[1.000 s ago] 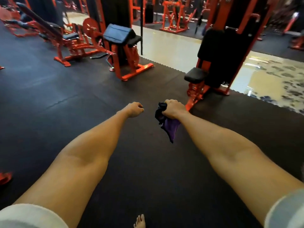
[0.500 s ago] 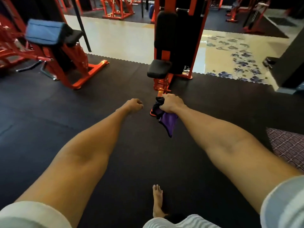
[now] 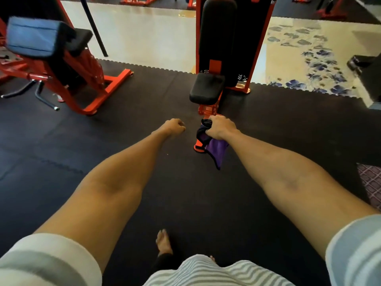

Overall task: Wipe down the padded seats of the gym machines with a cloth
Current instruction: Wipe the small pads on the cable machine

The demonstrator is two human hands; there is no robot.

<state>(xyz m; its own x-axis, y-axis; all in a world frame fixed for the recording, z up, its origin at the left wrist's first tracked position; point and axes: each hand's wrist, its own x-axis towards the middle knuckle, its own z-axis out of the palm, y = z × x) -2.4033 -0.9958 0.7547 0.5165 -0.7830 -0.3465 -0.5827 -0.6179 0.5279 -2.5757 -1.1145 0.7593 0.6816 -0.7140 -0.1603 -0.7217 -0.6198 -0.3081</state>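
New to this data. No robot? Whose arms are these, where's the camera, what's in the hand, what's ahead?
There is no robot here. A person does the job, and the single wide-angle camera sits on their head, looking forward and down. The two bare arms reaching into the picture are the wearer's own.

The right hand grips a purple cloth, which hangs below the fist. The left hand is curled and holds nothing.

Straight ahead stands a red gym machine with a black padded seat and a tall black back pad. The cloth is not yet touching the seat. To the left is another red machine with a blue pad.

Everything stands on black rubber floor mats. At the bottom are the wearer's bare foot and striped shirt.
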